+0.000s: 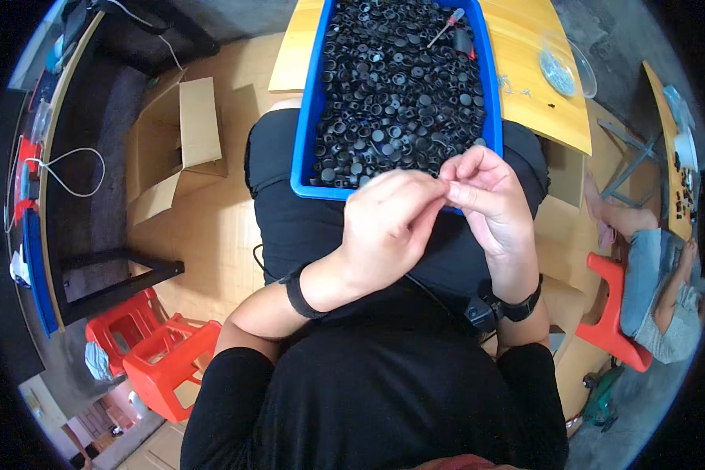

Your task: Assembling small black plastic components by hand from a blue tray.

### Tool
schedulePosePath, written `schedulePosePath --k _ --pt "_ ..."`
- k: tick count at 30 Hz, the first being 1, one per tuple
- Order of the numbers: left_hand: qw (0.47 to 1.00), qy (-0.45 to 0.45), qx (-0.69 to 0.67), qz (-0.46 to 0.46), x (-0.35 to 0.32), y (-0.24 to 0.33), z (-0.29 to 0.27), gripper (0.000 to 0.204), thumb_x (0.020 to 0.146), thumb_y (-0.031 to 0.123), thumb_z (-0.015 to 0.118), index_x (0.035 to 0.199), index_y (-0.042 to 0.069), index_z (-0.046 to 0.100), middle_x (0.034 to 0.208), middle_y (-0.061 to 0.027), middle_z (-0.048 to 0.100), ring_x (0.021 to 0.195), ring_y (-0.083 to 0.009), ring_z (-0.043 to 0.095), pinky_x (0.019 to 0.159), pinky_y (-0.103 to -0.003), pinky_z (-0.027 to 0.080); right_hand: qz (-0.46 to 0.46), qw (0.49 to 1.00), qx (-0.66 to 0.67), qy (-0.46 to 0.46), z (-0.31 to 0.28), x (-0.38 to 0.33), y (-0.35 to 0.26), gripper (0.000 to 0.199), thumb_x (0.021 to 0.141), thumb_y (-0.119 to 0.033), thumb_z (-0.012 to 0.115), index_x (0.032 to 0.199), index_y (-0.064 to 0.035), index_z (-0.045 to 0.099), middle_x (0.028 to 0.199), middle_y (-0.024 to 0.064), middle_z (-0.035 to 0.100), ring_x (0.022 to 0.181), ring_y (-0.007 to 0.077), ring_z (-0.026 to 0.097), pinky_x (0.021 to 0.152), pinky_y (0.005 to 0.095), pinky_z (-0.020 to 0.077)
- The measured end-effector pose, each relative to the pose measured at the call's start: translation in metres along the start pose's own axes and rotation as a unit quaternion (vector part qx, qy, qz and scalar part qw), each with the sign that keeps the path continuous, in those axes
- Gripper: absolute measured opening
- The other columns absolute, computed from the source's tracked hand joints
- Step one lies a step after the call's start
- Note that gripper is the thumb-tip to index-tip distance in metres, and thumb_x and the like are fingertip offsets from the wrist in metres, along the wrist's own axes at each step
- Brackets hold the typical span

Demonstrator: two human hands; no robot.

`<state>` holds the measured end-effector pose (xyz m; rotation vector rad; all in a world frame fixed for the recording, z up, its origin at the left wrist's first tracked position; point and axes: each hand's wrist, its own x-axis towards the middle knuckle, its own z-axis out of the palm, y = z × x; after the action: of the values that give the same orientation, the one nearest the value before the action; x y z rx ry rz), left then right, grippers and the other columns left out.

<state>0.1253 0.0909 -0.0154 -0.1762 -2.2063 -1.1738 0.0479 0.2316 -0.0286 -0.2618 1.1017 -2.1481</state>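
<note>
My left hand (388,223) and my right hand (489,200) meet at their fingertips over the near edge of a blue plastic tray (321,192). Both are closed in a pinch; whatever sits between the fingers is hidden or too small to make out. Many small round black plastic parts (399,110), like caps and rings, fill the tray, which rests partly over my lap. On top of them at the far right lies a screwdriver (446,27) with a pale reddish handle. A dark piece with a red end (464,45) lies beside it.
Behind the tray stands a yellow table (540,117) with a clear round container of small screws (556,74) and a few loose ones. An open cardboard box (200,125) and red stools (164,364) are at left. Another person (666,313) sits at right by a second table.
</note>
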Motion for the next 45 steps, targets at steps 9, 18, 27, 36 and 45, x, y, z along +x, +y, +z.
schedulePosePath --k 9,18,27,36,45 --pt "0.997 -0.042 0.053 0.028 -0.010 0.001 -0.016 0.041 0.063 -0.010 0.065 0.103 0.000 0.061 0.069 -0.0077 0.059 0.056 -0.0209 0.055 0.052 -0.030 0.045 0.003 0.989 -0.150 -0.001 0.020 -0.017 0.006 0.010 0.079 0.005 0.063 0.085 0.0012 0.056 0.080 0.0074 0.062 0.071 0.0136 0.062 0.067 0.0251 0.0516" --pt "0.983 -0.143 0.050 0.104 0.014 0.003 -0.015 0.055 0.063 -0.004 0.071 0.116 0.001 0.056 0.068 -0.0072 0.057 0.056 -0.0198 0.054 0.050 -0.029 0.044 0.031 0.997 -0.075 0.005 0.002 -0.015 -0.008 0.012 0.076 0.003 0.065 0.083 -0.0011 0.056 0.079 0.0074 0.063 0.070 0.0124 0.061 0.065 0.0237 0.0498" --pt "0.970 -0.190 0.150 -0.005 0.060 -0.038 0.021 0.011 0.071 0.006 0.065 0.081 0.002 0.066 0.077 -0.0130 0.062 0.073 -0.0303 0.061 0.067 -0.036 0.049 -0.208 0.934 -0.218 0.192 -0.033 -0.018 -0.020 0.012 0.078 0.004 0.065 0.085 -0.0012 0.057 0.082 0.0045 0.063 0.074 0.0089 0.059 0.070 0.0203 0.0466" --pt "0.955 -0.243 0.167 -0.038 0.062 -0.051 0.042 0.010 0.065 0.002 0.066 0.075 0.001 0.064 0.074 -0.0147 0.062 0.072 -0.0307 0.062 0.066 -0.037 0.049 -0.217 0.932 -0.226 0.182 -0.048 -0.027 -0.011 0.009 0.079 0.004 0.064 0.084 -0.0002 0.058 0.081 0.0036 0.062 0.072 0.0069 0.057 0.067 0.0191 0.0463" --pt "0.955 -0.254 0.152 -0.019 0.053 -0.060 0.043 0.014 0.068 0.004 0.063 0.082 0.000 0.065 0.079 -0.0165 0.063 0.075 -0.0326 0.061 0.070 -0.038 0.050 -0.258 0.914 -0.255 0.182 -0.033 -0.025 -0.005 0.009 0.079 0.004 0.064 0.085 0.0001 0.058 0.080 0.0022 0.062 0.070 0.0047 0.056 0.064 0.0175 0.0447"
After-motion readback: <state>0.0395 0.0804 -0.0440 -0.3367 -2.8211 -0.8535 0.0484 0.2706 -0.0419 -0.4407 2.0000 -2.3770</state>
